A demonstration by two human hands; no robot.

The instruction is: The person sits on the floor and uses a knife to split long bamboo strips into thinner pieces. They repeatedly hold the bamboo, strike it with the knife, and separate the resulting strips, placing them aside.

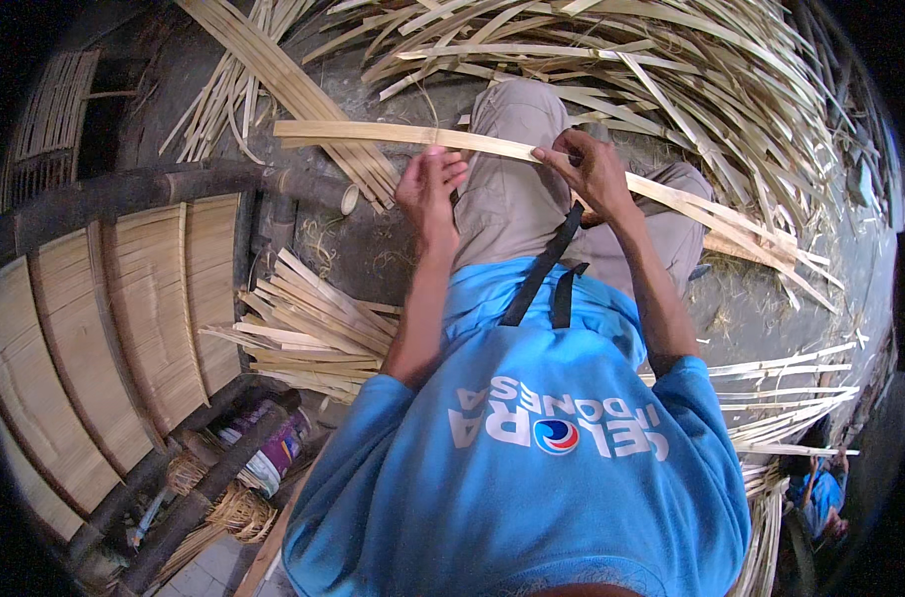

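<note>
I hold a long flat bamboo strip [363, 132] across my lap, running from upper left down to the right. My left hand [427, 184] grips the strip near its middle, fingers curled over its edge. My right hand [590, 169] is closed on the same strip a little to the right, thumb on top. Below the hands are my khaki trousers [512, 199] and blue shirt [532, 438].
A large heap of loose bamboo strips [671, 80] fills the top and right. A stacked bundle of short strips [308, 323] lies by my left elbow. A bamboo bench with slatted panels [124, 318] stands at left. More strips [781, 398] lie at right.
</note>
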